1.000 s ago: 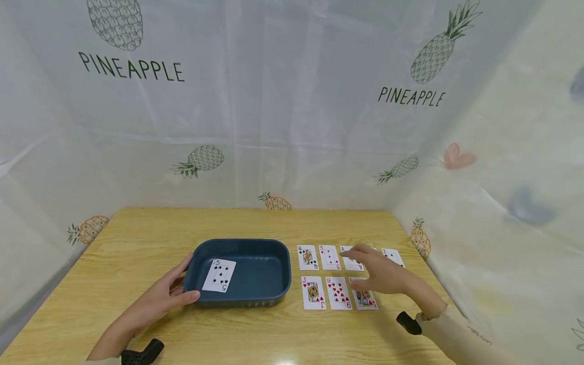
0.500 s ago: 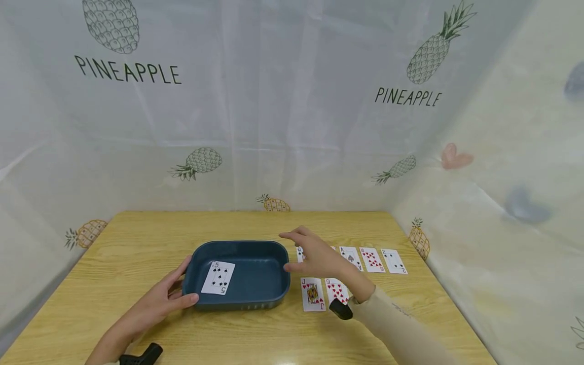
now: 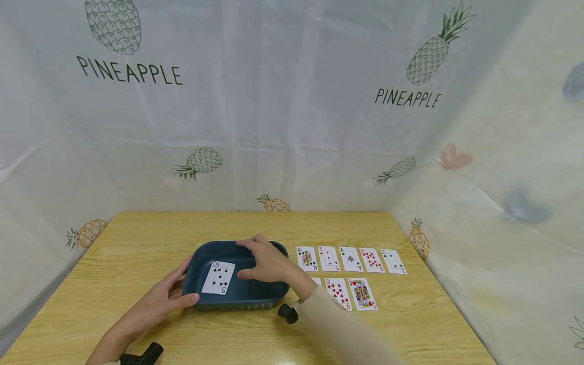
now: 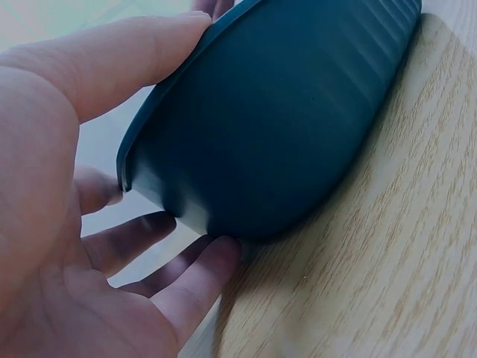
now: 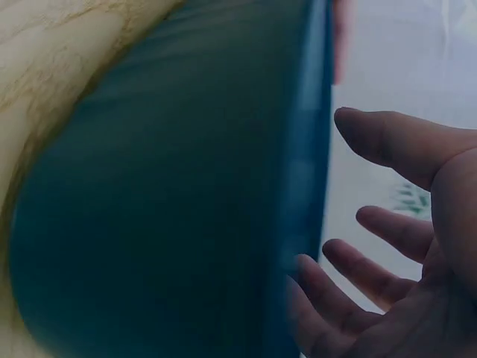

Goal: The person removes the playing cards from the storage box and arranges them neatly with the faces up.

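Observation:
A dark blue rounded-rectangular dish [image 3: 237, 306] sits on the wooden table, with a five of spades card [image 3: 219, 278] lying face up inside on its left. My left hand [image 3: 157, 299] holds the dish's left end. In the left wrist view its thumb [image 4: 141, 56] is at the rim, and its fingertips [image 4: 220, 257] meet the outer wall. Over the right half of the dish hovers my right hand [image 3: 269, 261], fingers spread and nothing between them. The right wrist view has the right thumb [image 5: 387, 142] beside the dish's rim, apart from it.
Right of the dish, face-up playing cards lie in two rows. The back row includes a queen [image 3: 307, 259] and an ace of spades [image 3: 351, 259]; the front row includes a nine of hearts [image 3: 338, 292] and a king [image 3: 363, 294]. A pineapple-print curtain [image 3: 292, 101] stands behind the table.
My right hand has swept left from above the cards to over the dish, uncovering the king and the back row. My left hand and the five of spades stay in place.

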### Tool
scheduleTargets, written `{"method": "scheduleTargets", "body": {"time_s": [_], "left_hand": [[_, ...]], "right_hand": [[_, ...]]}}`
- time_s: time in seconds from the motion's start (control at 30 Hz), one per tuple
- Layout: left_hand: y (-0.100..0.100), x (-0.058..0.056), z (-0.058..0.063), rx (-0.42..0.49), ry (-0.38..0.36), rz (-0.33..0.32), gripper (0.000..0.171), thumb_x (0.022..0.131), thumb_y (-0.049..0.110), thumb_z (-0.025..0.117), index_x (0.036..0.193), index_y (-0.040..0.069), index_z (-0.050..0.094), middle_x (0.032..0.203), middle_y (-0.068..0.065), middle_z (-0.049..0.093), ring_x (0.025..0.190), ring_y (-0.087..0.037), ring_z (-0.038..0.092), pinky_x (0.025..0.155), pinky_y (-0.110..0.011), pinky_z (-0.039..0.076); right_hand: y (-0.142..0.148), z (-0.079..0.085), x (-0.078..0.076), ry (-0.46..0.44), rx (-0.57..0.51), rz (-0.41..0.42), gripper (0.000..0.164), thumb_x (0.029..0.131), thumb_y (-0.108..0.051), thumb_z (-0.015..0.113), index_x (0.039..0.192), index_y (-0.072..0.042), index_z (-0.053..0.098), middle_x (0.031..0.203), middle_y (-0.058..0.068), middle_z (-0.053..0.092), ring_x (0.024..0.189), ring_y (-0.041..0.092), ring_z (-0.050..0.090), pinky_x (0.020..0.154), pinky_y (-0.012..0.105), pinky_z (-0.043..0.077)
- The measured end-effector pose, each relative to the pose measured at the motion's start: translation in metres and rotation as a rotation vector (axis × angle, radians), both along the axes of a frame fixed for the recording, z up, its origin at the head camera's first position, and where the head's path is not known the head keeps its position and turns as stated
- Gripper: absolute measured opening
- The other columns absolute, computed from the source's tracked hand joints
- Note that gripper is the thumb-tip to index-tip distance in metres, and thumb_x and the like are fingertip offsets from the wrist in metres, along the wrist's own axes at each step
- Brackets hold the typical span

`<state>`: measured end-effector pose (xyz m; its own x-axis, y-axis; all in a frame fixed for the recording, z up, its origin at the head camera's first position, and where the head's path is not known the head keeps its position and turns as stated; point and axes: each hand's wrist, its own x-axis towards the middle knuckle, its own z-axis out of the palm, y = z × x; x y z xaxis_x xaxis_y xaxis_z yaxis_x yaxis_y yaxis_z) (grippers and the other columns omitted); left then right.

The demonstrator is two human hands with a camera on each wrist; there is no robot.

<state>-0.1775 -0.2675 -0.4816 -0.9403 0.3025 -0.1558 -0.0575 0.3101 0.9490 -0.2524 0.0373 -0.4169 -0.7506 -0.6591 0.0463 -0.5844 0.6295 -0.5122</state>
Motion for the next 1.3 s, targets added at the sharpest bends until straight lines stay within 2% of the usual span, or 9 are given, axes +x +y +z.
{"method": "scheduleTargets", "body": {"time_s": [0.27, 0.5, 0.83, 1.0, 1.13, 1.3], "left_hand": [[-0.001, 0.000, -0.001, -0.023, 0.017, -0.002, 0.098, 0.105, 0.030, 0.070, 0.173, 0.023, 0.000, 0.175, -0.028, 0.009, 0.153, -0.051, 0.033, 0.107, -0.032, 0.053], [-0.003, 0.000, -0.002, -0.016, 0.017, -0.016, 0.097, 0.106, 0.029, 0.069, 0.173, 0.025, 0.000, 0.175, -0.028, 0.008, 0.154, -0.051, 0.031, 0.105, -0.026, 0.052], [-0.004, -0.002, -0.002, -0.006, 0.016, -0.033, 0.095, 0.107, 0.028, 0.067, 0.173, 0.026, -0.002, 0.176, -0.027, 0.002, 0.155, -0.054, 0.026, 0.106, -0.031, 0.053], [-0.005, -0.003, -0.002, -0.016, 0.024, -0.031, 0.096, 0.106, 0.029, 0.068, 0.173, 0.026, -0.001, 0.176, -0.027, 0.003, 0.155, -0.053, 0.028, 0.104, -0.025, 0.051], [-0.004, -0.003, -0.003, -0.020, 0.031, -0.035, 0.096, 0.106, 0.028, 0.068, 0.173, 0.025, 0.000, 0.176, -0.027, 0.004, 0.154, -0.053, 0.029, 0.104, -0.026, 0.051], [-0.004, -0.003, -0.003, -0.027, 0.027, -0.024, 0.097, 0.105, 0.029, 0.069, 0.173, 0.026, 0.000, 0.175, -0.028, 0.005, 0.154, -0.052, 0.030, 0.101, -0.020, 0.049]], "right_hand": [[-0.029, -0.026, -0.006, 0.020, 0.055, -0.067, 0.077, 0.091, -0.039, 0.086, 0.157, -0.017, 0.054, 0.145, 0.009, 0.054, 0.125, 0.021, 0.059, 0.102, 0.033, 0.053], [-0.048, -0.039, -0.003, 0.007, 0.109, -0.106, 0.080, 0.087, -0.043, 0.089, 0.155, -0.018, 0.056, 0.139, 0.006, 0.056, 0.116, 0.019, 0.055, 0.098, 0.032, 0.052], [-0.058, -0.054, -0.001, 0.049, 0.211, -0.184, 0.088, 0.078, -0.060, 0.091, 0.153, -0.027, 0.059, 0.134, -0.003, 0.051, 0.105, 0.014, 0.042, 0.087, 0.034, 0.048], [-0.059, -0.059, -0.001, 0.058, 0.213, -0.194, 0.088, 0.076, -0.061, 0.091, 0.151, -0.028, 0.061, 0.131, -0.005, 0.049, 0.102, 0.012, 0.040, 0.085, 0.031, 0.046], [-0.056, -0.057, -0.001, 0.044, 0.181, -0.196, 0.085, 0.076, -0.058, 0.093, 0.148, -0.024, 0.063, 0.129, -0.004, 0.051, 0.101, 0.012, 0.041, 0.083, 0.028, 0.045], [-0.054, -0.053, -0.003, 0.035, 0.178, -0.165, 0.082, 0.078, -0.052, 0.094, 0.147, -0.020, 0.064, 0.129, -0.001, 0.053, 0.102, 0.012, 0.042, 0.084, 0.025, 0.046]]}}
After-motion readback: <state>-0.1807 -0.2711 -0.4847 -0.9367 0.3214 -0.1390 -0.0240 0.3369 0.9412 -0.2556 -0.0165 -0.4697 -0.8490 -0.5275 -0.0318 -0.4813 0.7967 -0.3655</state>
